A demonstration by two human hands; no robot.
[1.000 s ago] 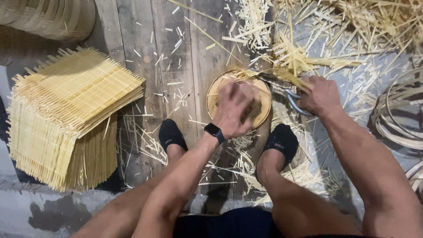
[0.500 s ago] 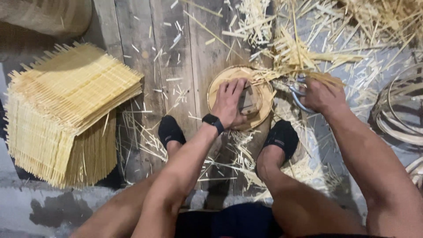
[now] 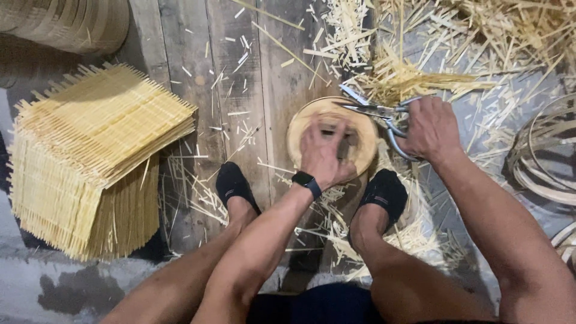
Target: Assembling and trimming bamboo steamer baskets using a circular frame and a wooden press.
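Down on the plank floor [image 3: 240, 78], between the person's two black-socked feet [image 3: 233, 186], sits a round bamboo disc [image 3: 312, 120], and that's where all the action is. From the head view: the left hand [image 3: 324, 153] lies spread flat on top of the disc, fingers splayed and a bit blurred, pressing rather than closing round it, so no real grip there, just a palm pinning it down. My guess is it's held like that so the rim stays put against the blades. The right hand [image 3: 429, 129] has a tight grip on the loops of a pair of metal scissors [image 3: 375, 114], blades pointing left and lying over the disc's upper right edge. Looks like they're partly open, hard to say for sure.

Around it: a tall stack of square woven bamboo mats [image 3: 90, 156] off to the left, well apart from the disc. Offcuts and splinters [image 3: 420, 66] are heaped just beyond the scissors and scattered under the feet too. Coiled bamboo hoops [image 3: 540, 162] lie at the far right. Nothing's really blocking the hands, only loose scraps crowding the disc's right side.
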